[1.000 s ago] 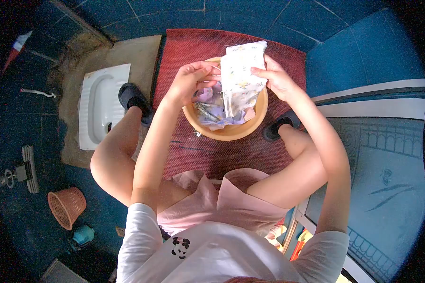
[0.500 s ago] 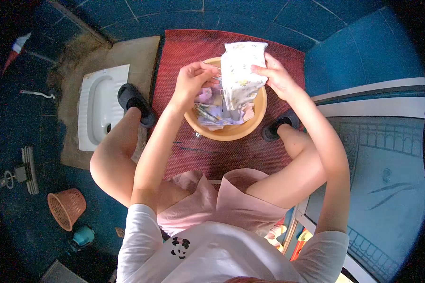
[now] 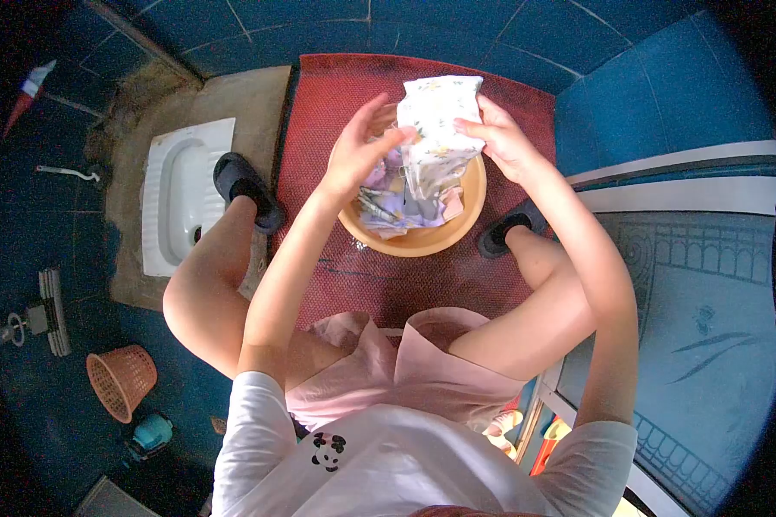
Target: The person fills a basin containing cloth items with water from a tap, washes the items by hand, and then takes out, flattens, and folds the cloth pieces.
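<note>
Over a yellow basin (image 3: 422, 247), my right hand (image 3: 502, 142) pinches a white cloth (image 3: 441, 108) with a small floral print, thumb on its face and fingers behind. The cloth hangs with its lower part crumpled toward the basin. At the cloth's left side is my left hand (image 3: 364, 151), its thumb at the edge and its fingers spread apart. More cloth pieces (image 3: 405, 215) in purple, white and pink lie inside the basin. Whether the left thumb presses on the cloth I cannot tell.
The basin stands on a red mat (image 3: 336, 77) between my slippered feet. To the left is a white squat toilet (image 3: 185, 194). A pink basket (image 3: 122, 382) sits at the lower left, and a frosted panel door (image 3: 707, 327) is on the right.
My left hand has opened from its pinched fingers and moved its thumb to the cloth's left edge. The cloth has shifted slightly left, still in my right hand.
</note>
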The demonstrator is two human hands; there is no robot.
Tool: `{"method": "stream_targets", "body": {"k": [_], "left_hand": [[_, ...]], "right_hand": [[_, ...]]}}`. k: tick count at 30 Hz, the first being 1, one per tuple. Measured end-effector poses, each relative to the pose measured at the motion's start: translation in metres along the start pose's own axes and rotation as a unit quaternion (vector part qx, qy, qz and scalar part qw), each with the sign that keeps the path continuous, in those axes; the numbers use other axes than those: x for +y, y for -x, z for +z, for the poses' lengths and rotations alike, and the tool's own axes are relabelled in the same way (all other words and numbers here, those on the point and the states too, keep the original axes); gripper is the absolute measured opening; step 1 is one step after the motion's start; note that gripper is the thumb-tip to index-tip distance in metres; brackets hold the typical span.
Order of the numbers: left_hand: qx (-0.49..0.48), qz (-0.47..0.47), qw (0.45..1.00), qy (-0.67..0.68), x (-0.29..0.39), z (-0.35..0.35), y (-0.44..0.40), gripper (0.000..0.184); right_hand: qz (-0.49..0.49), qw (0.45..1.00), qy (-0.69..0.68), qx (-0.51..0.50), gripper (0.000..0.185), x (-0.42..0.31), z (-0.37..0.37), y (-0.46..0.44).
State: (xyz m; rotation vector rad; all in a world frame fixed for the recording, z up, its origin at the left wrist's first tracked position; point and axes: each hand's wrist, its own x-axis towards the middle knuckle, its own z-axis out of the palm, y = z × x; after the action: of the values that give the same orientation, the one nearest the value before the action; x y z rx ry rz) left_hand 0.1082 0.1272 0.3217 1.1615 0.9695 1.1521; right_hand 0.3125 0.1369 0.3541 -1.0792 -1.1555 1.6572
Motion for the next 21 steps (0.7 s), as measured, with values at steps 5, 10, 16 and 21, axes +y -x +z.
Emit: {"method": "stream_targets", "body": {"k": [5,10,16,21], "left_hand": [[-0.063,0.003,0.977,-0.206,0.003,-0.002,0.004,0.032],[-0.030,0.057,0.959,-0.274,0.014,-0.001,0.002,0.016],[-0.031,0.033,0.970,-0.239,0.016,0.004,0.001,0.015],[-0.026,-0.077,0.992,-0.099,0.004,-0.001,-0.004,0.017]], "right_hand": [[0.003,0.999,0.030,0.011,0.037,0.001,0.000,-0.004],[0.001,0.999,0.025,0.027,0.036,0.002,-0.011,-0.006],[0.006,0.999,0.017,0.040,0.037,-0.001,-0.016,-0.004],[-0.005,0.999,0.009,0.044,0.036,-0.002,-0.021,-0.006]]}}
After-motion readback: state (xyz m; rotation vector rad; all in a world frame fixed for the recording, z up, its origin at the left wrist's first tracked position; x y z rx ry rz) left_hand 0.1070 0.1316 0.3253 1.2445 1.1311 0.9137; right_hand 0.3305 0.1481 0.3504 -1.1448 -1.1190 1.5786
